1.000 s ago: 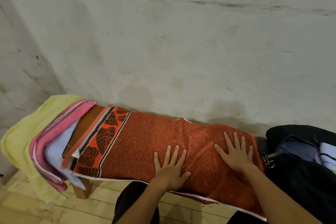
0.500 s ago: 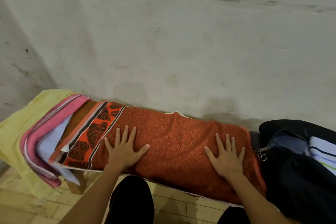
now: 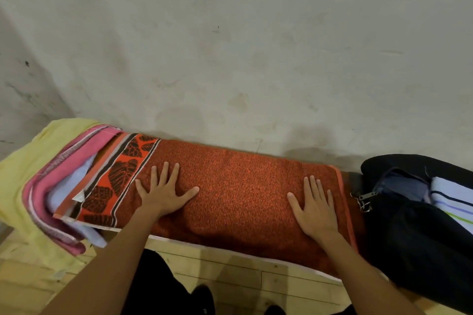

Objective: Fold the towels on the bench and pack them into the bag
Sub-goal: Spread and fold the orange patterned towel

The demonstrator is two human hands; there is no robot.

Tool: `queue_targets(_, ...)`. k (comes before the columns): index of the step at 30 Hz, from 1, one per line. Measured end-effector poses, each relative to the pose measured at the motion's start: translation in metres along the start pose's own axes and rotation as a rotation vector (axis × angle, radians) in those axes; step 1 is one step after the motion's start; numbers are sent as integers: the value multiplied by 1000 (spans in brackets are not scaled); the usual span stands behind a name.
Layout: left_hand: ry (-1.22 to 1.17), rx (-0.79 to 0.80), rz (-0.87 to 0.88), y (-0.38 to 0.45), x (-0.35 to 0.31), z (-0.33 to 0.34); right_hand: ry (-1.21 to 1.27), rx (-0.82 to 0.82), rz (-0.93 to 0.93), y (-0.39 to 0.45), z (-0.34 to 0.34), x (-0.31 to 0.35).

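Both the left hand (image 3: pixel 163 193) and right hand (image 3: pixel 316 208) lie spread flat on the orange towel (image 3: pixel 238 186), at 6 o'clock along the bench: soft, limp, likely light; best gripped at its corners.

Both forearms are bare, with no sleeves, watch or rings showing on the left hand (image 3: pixel 163 193) or right hand (image 3: pixel 316 208). Black trousers (image 3: pixel 153 286) cover the legs near the bottom edge, and dark shoes (image 3: pixel 204 299) show below them.
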State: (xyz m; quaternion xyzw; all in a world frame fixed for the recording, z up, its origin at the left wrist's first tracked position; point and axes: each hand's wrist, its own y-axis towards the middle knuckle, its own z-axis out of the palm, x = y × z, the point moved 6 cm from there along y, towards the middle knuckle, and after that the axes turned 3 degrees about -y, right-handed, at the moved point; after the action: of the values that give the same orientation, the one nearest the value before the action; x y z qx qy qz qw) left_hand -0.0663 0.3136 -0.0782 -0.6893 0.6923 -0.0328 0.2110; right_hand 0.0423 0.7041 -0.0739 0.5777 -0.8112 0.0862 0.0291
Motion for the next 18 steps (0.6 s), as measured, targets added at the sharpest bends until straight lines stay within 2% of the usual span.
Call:
queue_targets(5,7,6,7,-6,0,4,-57,31,39,-11,0,-9)
queue_targets(10,10,-51,29,-14,-5,6,-63,-72,68,-26,-12,-16)
queue_targets(13,31,-98,55,-19,-6,8,49,-24,133,-36,-7,-29)
queue_targets(18,69,-33,27,-14,9,3,-14,39,49,-45,4,-28)
